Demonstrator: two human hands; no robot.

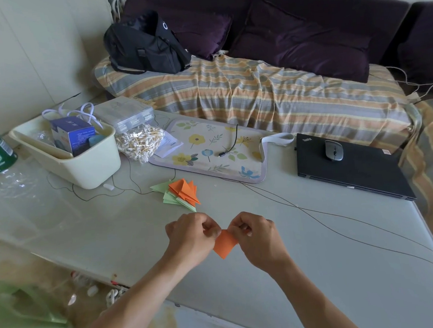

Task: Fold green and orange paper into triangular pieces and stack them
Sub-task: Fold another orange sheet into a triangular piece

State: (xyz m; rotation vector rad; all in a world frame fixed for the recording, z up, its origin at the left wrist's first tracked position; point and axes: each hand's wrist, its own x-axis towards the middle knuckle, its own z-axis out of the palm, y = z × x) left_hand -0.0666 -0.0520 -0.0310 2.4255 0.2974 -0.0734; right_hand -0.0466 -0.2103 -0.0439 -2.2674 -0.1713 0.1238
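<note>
Head view is showing both hands pinching one orange paper point(225, 245) above the bench point(320, 271): the left hand point(189, 236) is holding its upper left corner, the right hand point(256, 235) its upper right. Matching the corners before pressing the crease should be giving a clean triangle. Just beyond, the stack point(180, 194) of green and orange triangles is waiting, bare bench lying between. Thin wires point(323, 211) are crossing to the right, and a laptop point(351, 164) is sitting well apart.
</note>
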